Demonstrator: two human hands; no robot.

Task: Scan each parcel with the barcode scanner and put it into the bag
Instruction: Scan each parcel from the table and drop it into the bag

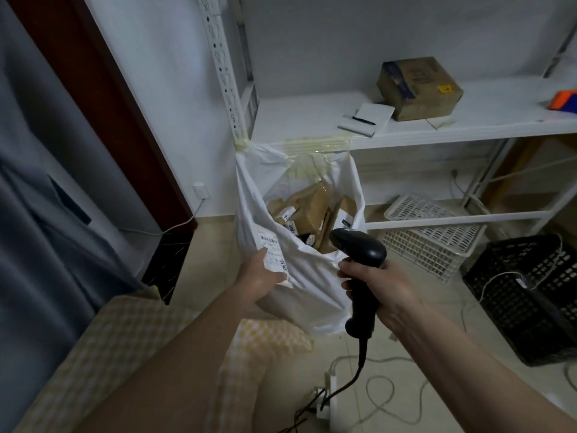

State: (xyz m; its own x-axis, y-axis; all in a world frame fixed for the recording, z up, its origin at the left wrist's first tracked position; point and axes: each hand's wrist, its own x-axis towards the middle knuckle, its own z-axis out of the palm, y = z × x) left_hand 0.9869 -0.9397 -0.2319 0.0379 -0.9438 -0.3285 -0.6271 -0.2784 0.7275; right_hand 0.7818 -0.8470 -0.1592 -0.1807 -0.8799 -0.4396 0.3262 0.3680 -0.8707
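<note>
My left hand (260,276) holds a white parcel (274,256) by its lower edge, printed label facing up, over the near left rim of the white bag (321,295). The bag hangs open, taped to the shelf edge, and several brown parcels (309,207) lie inside it. My right hand (382,289) grips the handle of the black barcode scanner (359,248). The scanner's head sits over the bag's right rim and points left toward the parcel; its cable drops to the floor.
A white metal shelf (468,128) carries a cardboard box (418,89), a notepad with a pen (365,120) and an orange object (565,101). On the floor stand a white basket (431,235), a black crate (530,295) and a power strip (324,398) with loose cables. Yellow checked bedding (125,354) lies at lower left.
</note>
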